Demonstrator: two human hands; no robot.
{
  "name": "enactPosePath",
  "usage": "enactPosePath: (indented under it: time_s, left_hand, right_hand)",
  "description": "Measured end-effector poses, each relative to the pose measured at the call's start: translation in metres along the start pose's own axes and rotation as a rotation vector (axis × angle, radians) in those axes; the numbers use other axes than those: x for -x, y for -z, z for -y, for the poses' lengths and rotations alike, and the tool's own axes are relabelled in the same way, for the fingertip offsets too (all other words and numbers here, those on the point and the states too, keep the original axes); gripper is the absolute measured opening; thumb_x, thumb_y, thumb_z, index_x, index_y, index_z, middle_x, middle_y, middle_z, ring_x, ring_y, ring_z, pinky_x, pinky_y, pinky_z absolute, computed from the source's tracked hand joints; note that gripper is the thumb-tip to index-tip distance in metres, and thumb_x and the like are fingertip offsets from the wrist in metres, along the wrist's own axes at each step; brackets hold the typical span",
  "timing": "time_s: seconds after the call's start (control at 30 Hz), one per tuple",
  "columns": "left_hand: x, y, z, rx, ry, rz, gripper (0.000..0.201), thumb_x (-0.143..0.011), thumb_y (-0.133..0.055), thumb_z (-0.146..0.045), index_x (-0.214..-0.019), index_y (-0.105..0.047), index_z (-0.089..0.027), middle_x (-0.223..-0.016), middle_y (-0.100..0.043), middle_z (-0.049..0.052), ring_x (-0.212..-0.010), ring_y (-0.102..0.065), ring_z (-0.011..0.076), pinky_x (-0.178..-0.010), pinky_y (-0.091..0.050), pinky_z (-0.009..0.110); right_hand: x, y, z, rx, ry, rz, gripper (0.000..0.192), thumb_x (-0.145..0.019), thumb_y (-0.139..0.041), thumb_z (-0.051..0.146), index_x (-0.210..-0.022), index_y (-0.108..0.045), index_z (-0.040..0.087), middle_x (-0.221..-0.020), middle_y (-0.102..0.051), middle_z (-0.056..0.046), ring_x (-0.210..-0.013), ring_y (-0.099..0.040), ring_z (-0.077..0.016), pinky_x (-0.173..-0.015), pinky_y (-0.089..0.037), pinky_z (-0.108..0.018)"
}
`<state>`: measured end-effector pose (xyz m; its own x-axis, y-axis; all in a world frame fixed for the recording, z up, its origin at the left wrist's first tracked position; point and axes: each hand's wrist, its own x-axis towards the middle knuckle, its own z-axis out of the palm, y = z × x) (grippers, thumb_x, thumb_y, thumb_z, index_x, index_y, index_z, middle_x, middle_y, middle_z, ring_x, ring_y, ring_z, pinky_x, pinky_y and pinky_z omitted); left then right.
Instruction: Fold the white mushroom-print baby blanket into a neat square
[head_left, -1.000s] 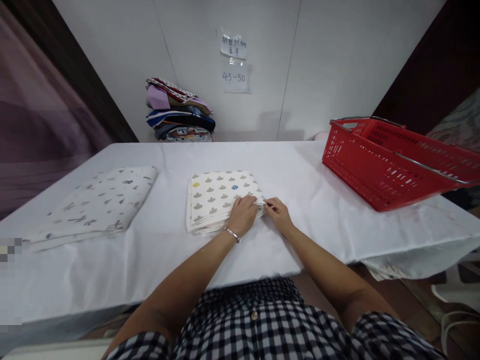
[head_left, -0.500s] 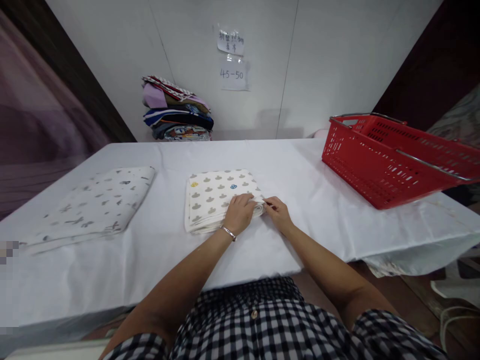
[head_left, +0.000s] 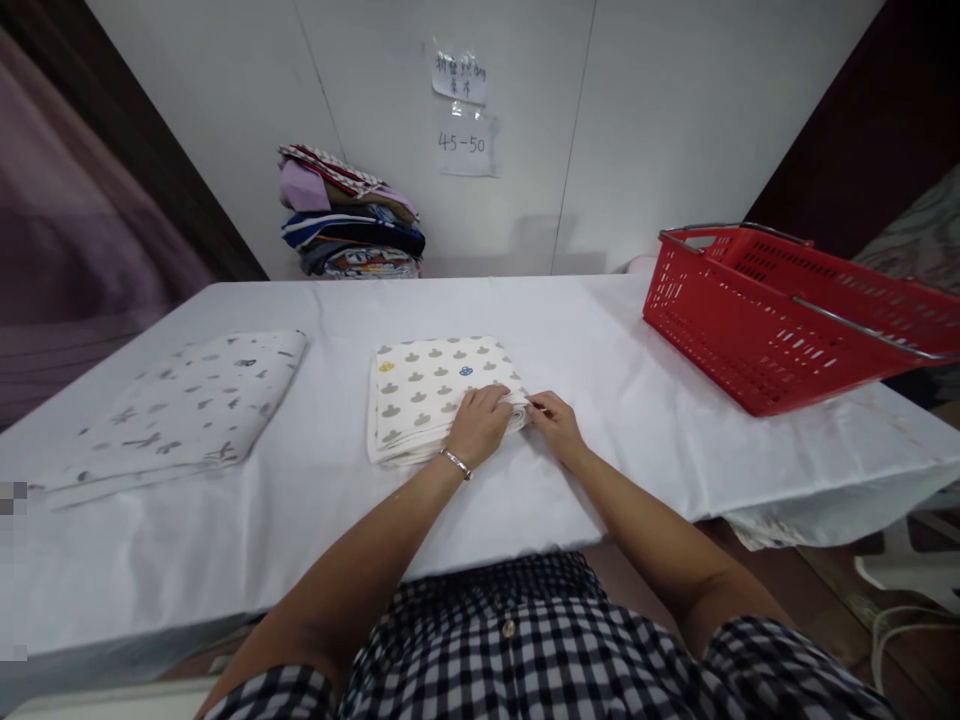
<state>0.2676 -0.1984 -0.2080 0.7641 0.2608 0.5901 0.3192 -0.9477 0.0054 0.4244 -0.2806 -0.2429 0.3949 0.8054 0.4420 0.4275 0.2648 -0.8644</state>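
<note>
Evening up the near right corner of the cloth [head_left: 420, 385], by the look of it.
Your cloth lies folded in layers on the white tabletop [head_left: 337, 530], between the other cloth [head_left: 187, 410] to your left and the basket [head_left: 735, 345] to your right. Your right hand [head_left: 557, 425] pinches the edge at that corner between its fingertips; your left hand [head_left: 480, 422] rests just beside it, fingers over the top layer — I can't tell whether its thumb closes the grip underneath. The next move seems to call for light pressure from the left while the right draws the edge straight — too hard a pull could slide the layers apart.
</note>
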Motion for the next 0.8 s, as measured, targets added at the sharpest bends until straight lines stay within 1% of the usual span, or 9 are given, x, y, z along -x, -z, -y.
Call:
enactPosePath:
  time_s: [0.17,0.33,0.4,0.57,0.67,0.8]
  left_hand:
    - [-0.0025,-0.0017,-0.0019,-0.001,-0.061,0.04,0.027,-0.086,-0.042,-0.012,-0.1,-0.062,-0.023,-0.118,-0.057,0.008,-0.11,-0.049,0.0223,-0.086,-0.039,0.038]
    - [-0.0062,-0.0027,-0.0035,-0.03,-0.04,0.068,0.03,-0.086,-0.043,-0.013,-0.106,-0.061,-0.025,-0.123,-0.055,0.008,-0.112,-0.047,0.0233,-0.086,-0.038,0.038]
    - [-0.0074,-0.0021,-0.0044,-0.048,-0.032,0.078,0.027,-0.086,-0.043,-0.015,-0.103,-0.062,-0.024,-0.123,-0.054,0.008,-0.113,-0.047,0.0239,-0.087,-0.037,0.039]
    - [-0.0072,0.0021,-0.0049,-0.086,0.023,0.105,0.019,-0.086,-0.047,-0.025,-0.089,-0.065,-0.018,-0.122,-0.055,0.01,-0.115,-0.045,0.0265,-0.086,-0.037,0.041]
    - [-0.0061,0.0041,-0.0036,-0.083,0.073,0.115,0.018,-0.082,-0.053,-0.03,-0.088,-0.065,-0.018,-0.123,-0.054,0.011,-0.116,-0.044,0.0274,-0.087,-0.037,0.042]
    - [-0.0083,0.0043,-0.0042,-0.073,0.083,0.139,0.017,-0.079,-0.056,-0.029,-0.087,-0.066,-0.018,-0.125,-0.053,0.01,-0.117,-0.043,0.0267,-0.088,-0.037,0.043]
  right_hand:
    - [-0.0005,0.0009,0.0025,0.036,-0.004,0.009,0.017,-0.083,-0.053,0.03,-0.089,-0.066,0.022,-0.087,-0.058,-0.003,-0.077,-0.056,-0.0142,-0.063,-0.046,-0.026]
    - [-0.0015,0.0006,0.0058,0.052,-0.019,0.0,0.018,-0.082,-0.053,0.034,-0.084,-0.065,0.021,-0.082,-0.057,-0.002,-0.073,-0.054,-0.014,-0.062,-0.045,-0.026]
    - [-0.0016,0.0003,0.0059,0.055,-0.028,-0.003,0.018,-0.082,-0.054,0.035,-0.082,-0.064,0.021,-0.08,-0.057,-0.002,-0.071,-0.053,-0.0138,-0.061,-0.044,-0.026]
    - [-0.0015,-0.0002,0.004,0.055,-0.025,0.005,0.016,-0.081,-0.055,0.035,-0.08,-0.064,0.021,-0.077,-0.056,-0.002,-0.068,-0.051,-0.0137,-0.061,-0.043,-0.026]
    - [-0.001,-0.0004,0.003,0.058,-0.029,0.012,0.016,-0.081,-0.055,0.035,-0.08,-0.063,0.021,-0.078,-0.056,-0.002,-0.068,-0.051,-0.0135,-0.062,-0.043,-0.026]
    - [-0.0005,-0.0004,0.0016,0.072,-0.027,0.012,0.017,-0.081,-0.054,0.035,-0.081,-0.064,0.021,-0.077,-0.056,-0.001,-0.067,-0.051,-0.0131,-0.061,-0.043,-0.025]
